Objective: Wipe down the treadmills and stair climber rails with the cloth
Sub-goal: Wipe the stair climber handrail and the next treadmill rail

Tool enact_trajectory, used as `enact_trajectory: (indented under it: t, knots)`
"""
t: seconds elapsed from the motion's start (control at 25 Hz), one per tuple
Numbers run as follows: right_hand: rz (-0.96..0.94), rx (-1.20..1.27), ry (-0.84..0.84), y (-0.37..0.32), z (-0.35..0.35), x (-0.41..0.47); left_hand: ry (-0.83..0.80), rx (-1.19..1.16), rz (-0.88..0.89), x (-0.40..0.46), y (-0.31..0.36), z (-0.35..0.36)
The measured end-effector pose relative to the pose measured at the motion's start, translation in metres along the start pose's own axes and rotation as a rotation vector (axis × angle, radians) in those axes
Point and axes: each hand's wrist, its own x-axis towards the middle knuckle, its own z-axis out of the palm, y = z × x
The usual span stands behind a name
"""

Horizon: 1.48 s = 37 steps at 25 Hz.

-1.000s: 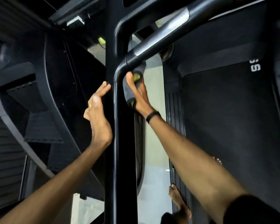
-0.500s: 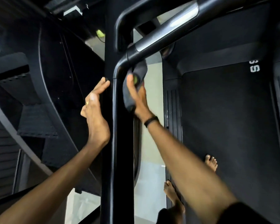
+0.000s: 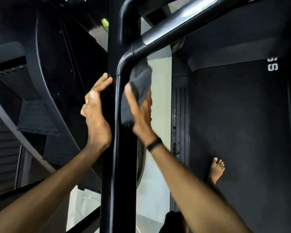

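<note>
Right now the right hand (image 3: 139, 113) holds a dark grey cloth (image 3: 139, 83). Its grip is grasping the cloth, with the thumb on one side and the fingers curled behind it. The cloth is pressed against the right side of a shiny black rail (image 3: 119, 91), just under the spot where the rail bends. Part of the cloth bunches up above the hand and touches the underside of the bend. A black band (image 3: 154, 144) sits on the right wrist.

The left hand (image 3: 96, 115) is on the other side of the rail. Its grip is released, with the fingers straight and close together. The fingertips (image 3: 106, 79) touch the thick black post (image 3: 114, 47) that stands just beside the rail. A small gold ring (image 3: 86, 102) shows on one finger.

Above the bend, the rail goes up and to the right. It has a silver strip (image 3: 183, 19) on top that shines in the light.

On the right lies a dark treadmill belt (image 3: 238, 132) with white letters (image 3: 272, 63) near its top end. A bare foot (image 3: 216, 170) stands on the belt.

On the left are the black steps (image 3: 35, 118) of a stair climber. A pale floor (image 3: 158, 182) shows between the two machines. A small yellow thing (image 3: 104, 22) sits far up by the post, too blurry to tell what it is.
</note>
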Motion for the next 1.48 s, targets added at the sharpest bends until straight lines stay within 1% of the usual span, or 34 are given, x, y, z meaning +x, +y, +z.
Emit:
enact_trajectory:
  t: [0.08, 0.12, 0.16, 0.2, 0.24, 0.28, 0.32, 0.36, 0.4, 0.44, 0.48, 0.52, 0.56, 0.6, 0.64, 0.68, 0.72, 0.76, 0.8, 0.88, 0.92, 0.96, 1.0, 1.04, 1.08, 1.12, 1.16, 1.2, 1.24, 1.28, 1.32, 1.36, 1.4, 1.48]
  knots:
    - [0.267, 0.129, -0.062, 0.025, -0.011, 0.018, -0.021, 0.019, 0.010, -0.001, 0.004, 0.001]
    - [0.316, 0.194, -0.126, 0.050, -0.019, 0.005, -0.026, 0.050, 0.032, -0.002, 0.005, 0.001]
    - [0.300, 0.145, -0.148, 0.064, -0.029, -0.046, -0.037, 0.074, 0.049, -0.003, 0.005, 0.001]
    - [0.229, 0.041, -0.116, 0.070, -0.025, -0.083, -0.047, 0.079, 0.066, -0.003, 0.004, 0.000]
    - [0.125, -0.007, -0.080, 0.073, -0.023, -0.113, -0.049, 0.082, 0.080, -0.002, 0.002, -0.001]
    - [0.019, 0.006, -0.211, 0.072, -0.018, -0.131, -0.051, 0.088, 0.087, -0.001, 0.000, -0.001]
    - [-0.096, -0.064, -0.510, 0.073, -0.003, -0.129, -0.059, 0.094, 0.088, -0.002, -0.001, -0.001]
    - [-0.229, -0.091, -0.626, 0.060, 0.006, -0.112, -0.063, 0.097, 0.087, -0.002, -0.002, -0.001]
    - [-0.256, -0.117, -0.527, 0.054, 0.011, -0.086, -0.052, 0.096, 0.093, -0.003, -0.003, -0.003]
    - [-0.111, -0.033, -0.286, 0.041, 0.010, -0.058, -0.040, 0.096, 0.103, -0.003, -0.001, -0.003]
    - [0.053, 0.099, -0.082, 0.039, 0.003, -0.028, -0.042, 0.096, 0.103, -0.001, 0.000, -0.002]
    - [0.169, 0.251, -0.048, 0.037, -0.003, -0.014, -0.054, 0.086, 0.098, 0.000, 0.001, 0.000]
    - [0.327, 0.390, -0.042, 0.043, -0.011, -0.029, -0.058, 0.086, 0.101, -0.002, 0.003, 0.001]
    - [0.355, 0.448, -0.069, 0.058, -0.019, -0.036, -0.049, 0.078, 0.102, -0.002, 0.003, 0.001]
    - [0.312, 0.354, -0.078, 0.073, -0.025, -0.077, -0.035, 0.071, 0.106, -0.003, 0.001, 0.001]
    - [0.204, 0.185, -0.051, 0.072, -0.022, -0.117, -0.029, 0.078, 0.105, -0.002, 0.001, 0.000]
    - [0.086, 0.075, -0.004, 0.078, -0.016, -0.151, -0.032, 0.066, 0.095, 0.001, -0.002, 0.000]
    - [-0.050, 0.020, 0.030, 0.077, -0.010, -0.177, -0.041, 0.053, 0.093, 0.003, -0.004, 0.000]
    - [-0.118, -0.058, -0.018, 0.073, -0.006, -0.166, -0.043, 0.055, 0.100, 0.002, -0.002, 0.000]
    - [-0.129, -0.077, -0.024, 0.051, -0.005, -0.116, -0.011, 0.051, 0.096, -0.002, -0.001, -0.002]
    - [-0.084, -0.048, -0.009, 0.045, -0.008, -0.091, -0.007, 0.070, 0.094, -0.004, 0.002, -0.001]
    - [0.033, 0.096, -0.014, 0.036, -0.011, -0.061, -0.011, 0.081, 0.090, -0.004, 0.006, 0.000]
    - [0.212, 0.267, -0.029, 0.034, -0.013, -0.046, -0.019, 0.096, 0.089, -0.001, 0.011, 0.001]
    - [0.354, 0.381, -0.054, 0.043, -0.019, -0.052, -0.021, 0.128, 0.084, -0.002, 0.015, 0.000]
    - [0.398, 0.408, -0.085, 0.064, -0.025, -0.071, -0.015, 0.171, 0.083, -0.003, 0.018, -0.004]
    - [0.360, 0.349, -0.088, 0.082, -0.032, -0.108, -0.007, 0.211, 0.089, -0.006, 0.018, -0.010]
    - [0.262, 0.160, -0.065, 0.086, -0.035, -0.154, -0.005, 0.227, 0.101, -0.014, 0.018, -0.018]
    - [0.140, 0.058, -0.020, 0.086, -0.034, -0.195, -0.017, 0.217, 0.110, -0.025, 0.016, -0.026]
    - [-0.003, 0.018, 0.051, 0.088, -0.030, -0.225, -0.041, 0.196, 0.117, -0.041, 0.012, -0.036]
    - [-0.111, -0.074, 0.061, 0.090, -0.025, -0.228, -0.067, 0.189, 0.120, -0.062, 0.006, -0.045]
    - [-0.124, -0.168, 0.116, 0.077, -0.018, -0.205, -0.079, 0.199, 0.115, -0.086, 0.000, -0.053]
    - [-0.103, -0.186, 0.083, 0.059, -0.020, -0.194, -0.081, 0.213, 0.109, -0.110, -0.006, -0.061]
    - [-0.010, -0.163, -0.002, 0.056, -0.020, -0.175, -0.078, 0.220, 0.110, -0.128, -0.010, -0.067]
    - [0.189, 0.221, -0.039, 0.052, -0.026, -0.133, -0.073, 0.202, 0.091, -0.157, -0.018, -0.077]
